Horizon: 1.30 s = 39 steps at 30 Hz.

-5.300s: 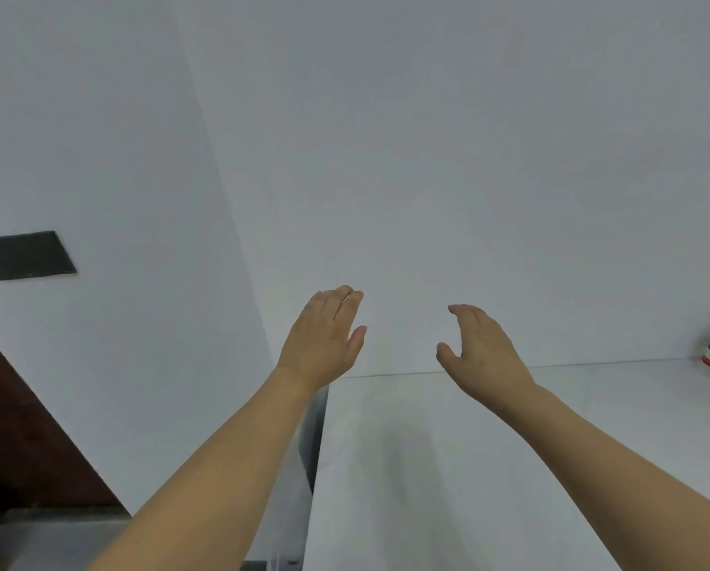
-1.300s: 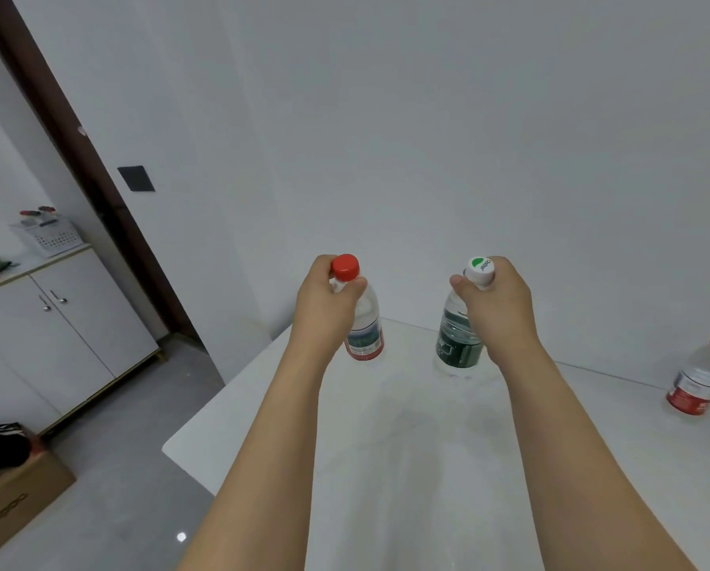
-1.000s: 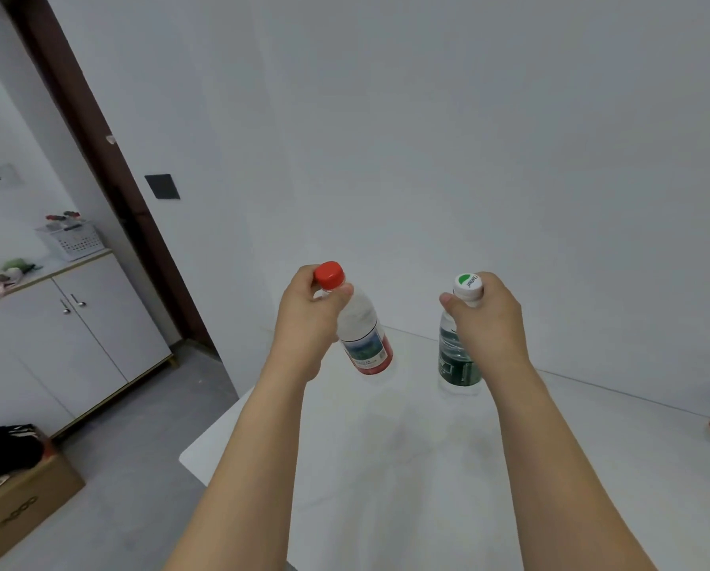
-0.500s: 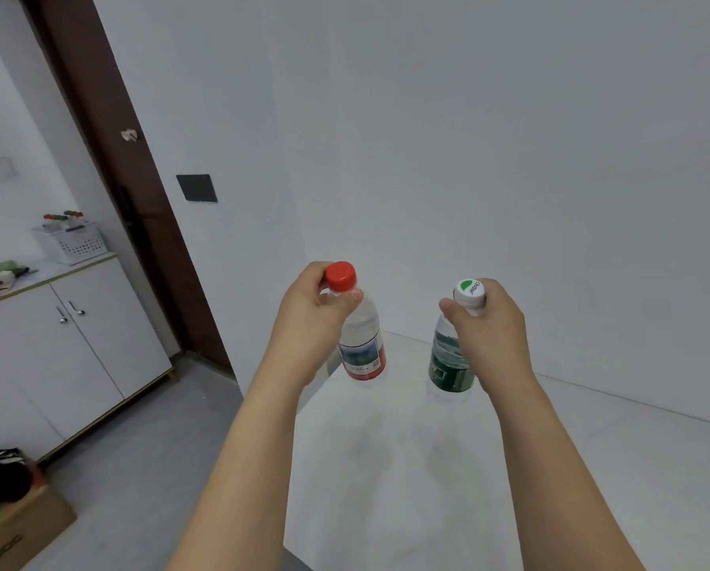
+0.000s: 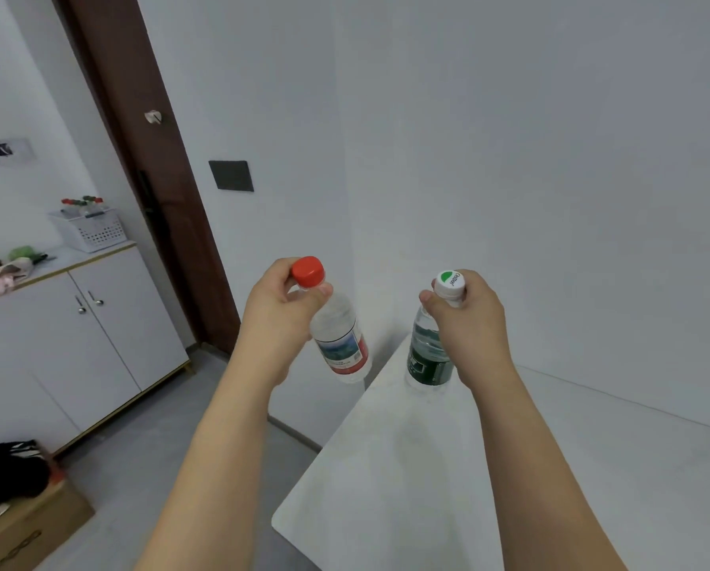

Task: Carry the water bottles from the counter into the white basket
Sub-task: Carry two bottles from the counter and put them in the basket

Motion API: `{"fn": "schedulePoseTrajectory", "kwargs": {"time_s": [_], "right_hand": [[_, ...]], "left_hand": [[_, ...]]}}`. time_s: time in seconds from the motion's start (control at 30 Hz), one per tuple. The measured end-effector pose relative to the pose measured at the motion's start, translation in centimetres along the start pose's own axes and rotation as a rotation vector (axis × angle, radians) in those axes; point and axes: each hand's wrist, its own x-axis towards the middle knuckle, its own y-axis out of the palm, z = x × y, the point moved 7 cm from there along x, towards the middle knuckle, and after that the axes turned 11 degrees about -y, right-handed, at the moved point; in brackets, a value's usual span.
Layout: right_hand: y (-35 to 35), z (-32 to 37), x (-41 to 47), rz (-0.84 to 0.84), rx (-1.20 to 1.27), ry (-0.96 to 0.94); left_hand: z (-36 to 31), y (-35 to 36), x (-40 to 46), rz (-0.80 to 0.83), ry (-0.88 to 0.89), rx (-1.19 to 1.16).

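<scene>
Both hands pinch bottles by the neck: left hand (image 5: 281,313) has the red-capped bottle (image 5: 338,335) tilted past the counter (image 5: 551,467) edge, right hand (image 5: 470,319) the green-labelled bottle (image 5: 427,352) above its far-left corner; swinging toward the white basket (image 5: 91,230) on the cabinet (image 5: 56,344), already stocked it seems, we risk slipping

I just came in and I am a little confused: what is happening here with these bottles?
A person is carrying two water bottles. The left hand grips the red-capped bottle by its neck, and the right hand grips the green-labelled bottle the same way. Both are lifted off the white counter. The white basket sits on a cabinet across the room, with some bottles inside.
</scene>
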Motion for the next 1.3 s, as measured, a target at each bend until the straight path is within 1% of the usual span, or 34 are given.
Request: {"fn": "schedulePoseTrajectory", "kwargs": {"time_s": [0.13,0.3,0.5,0.7,0.9,1.03,1.2,1.3], "right_hand": [[6.6,0.6,0.6,0.043,-0.003,0.004],[16.3,2.7,1.1,0.017,-0.014,-0.038],[28.4,4.9,1.7,0.028,-0.024,-0.027],[37.4,5.5,3.7,0.072,0.033,-0.019],[46.0,5.9,5.9,0.087,0.028,-0.044],[53.6,6.5,6.8,0.123,0.022,-0.037],[64.3,7.3,7.8,0.098,0.014,-0.061],[70.8,7.8,8.4,0.099,0.012,-0.038]], "left_hand": [[1.0,-5.0,3.7,-0.029,0.02,0.009],[2.9,-13.4,10.1,-0.012,0.054,0.031],[4.5,-23.6,18.2,-0.02,0.079,0.041],[6.2,-30.3,24.4,-0.096,0.087,0.053],[7.4,-36.2,29.9,-0.156,0.087,0.013],[9.0,-41.2,34.4,-0.159,0.079,0.007],[11.0,-48.7,41.0,-0.123,0.101,0.027],[11.8,-53.1,45.1,-0.104,0.109,0.052]]}}
